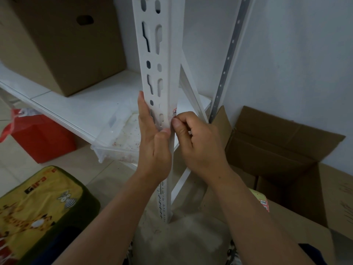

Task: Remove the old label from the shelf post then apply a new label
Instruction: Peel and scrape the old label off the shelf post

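Remnant of small white paper label with red edging (174, 113) clings to the corner of the white slotted metal shelf post (161, 77), just above your right hand (198, 142), whose grip pinches at its lower edge. Your left hand (152, 142) braces the post, fingers straight, thumb pressing. A clear plastic tray (116, 134) sits on the white shelf (76, 106) behind.

A closed brown cardboard box (61, 44) with an oval hand-hole sits on the white shelf board (80, 104) in the upper left. Just below it, near the frame's centre, a cloudy clear plastic tray (116, 138) overhangs the shelf edge. A red bin (42, 138) stands on the floor at the left. A yellow cushion (38, 211) with cartoon animals fills the lower left. An open cardboard box (290, 161) occupies the right.
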